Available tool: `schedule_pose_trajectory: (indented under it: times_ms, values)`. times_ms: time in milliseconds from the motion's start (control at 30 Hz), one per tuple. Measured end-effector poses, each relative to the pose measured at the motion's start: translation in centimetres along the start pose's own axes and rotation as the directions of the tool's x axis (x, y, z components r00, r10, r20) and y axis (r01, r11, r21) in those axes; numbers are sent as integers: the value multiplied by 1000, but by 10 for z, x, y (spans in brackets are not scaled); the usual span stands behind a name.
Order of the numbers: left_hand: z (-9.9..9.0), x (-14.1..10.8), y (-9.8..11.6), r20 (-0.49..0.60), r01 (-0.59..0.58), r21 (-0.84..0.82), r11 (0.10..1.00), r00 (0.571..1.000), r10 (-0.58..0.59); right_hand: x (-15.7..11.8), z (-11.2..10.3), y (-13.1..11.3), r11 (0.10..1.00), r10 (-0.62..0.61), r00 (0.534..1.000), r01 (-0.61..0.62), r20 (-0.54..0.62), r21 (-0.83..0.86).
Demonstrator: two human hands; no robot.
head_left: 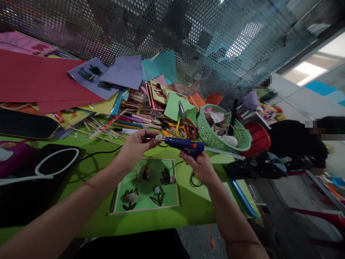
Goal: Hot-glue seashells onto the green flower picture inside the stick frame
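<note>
My right hand (198,164) is wrapped round a blue hot glue gun (178,143), its nozzle pointing left and a small red light showing on its side. A long translucent glue stick (223,152) juts from the back of the gun. At the nozzle, my left hand (134,146) pinches a small whitish piece (159,137), too small to name surely. Below both hands lies a green picture board (172,198) edged with thin wooden sticks. Pebble and leaf-shaped flowers, including a tulip-like one (131,196), and a bee-like figure (145,172) sit on it.
Behind the hands, yellow-handled scissors (181,127) and red-handled scissors (191,128) lie among pens, sticks and coloured paper. A green basket (215,138) holds scraps. A white cable loop (40,167) rests at left. Metal mesh (107,28) rises behind; a person (293,140) is at right.
</note>
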State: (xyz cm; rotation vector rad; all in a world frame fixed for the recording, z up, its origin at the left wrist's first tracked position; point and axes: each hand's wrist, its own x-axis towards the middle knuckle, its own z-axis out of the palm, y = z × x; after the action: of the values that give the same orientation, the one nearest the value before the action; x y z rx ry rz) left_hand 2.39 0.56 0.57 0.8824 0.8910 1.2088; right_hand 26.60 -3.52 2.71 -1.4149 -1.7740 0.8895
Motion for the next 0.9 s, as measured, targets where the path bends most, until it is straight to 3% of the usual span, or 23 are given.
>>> schedule_pose_trajectory:
  times_ms: [900]
  values:
    - [0,-1,-1,28,23,-42,999,999,-21,2,-6,8,998,-38,997,34,-61,-60]
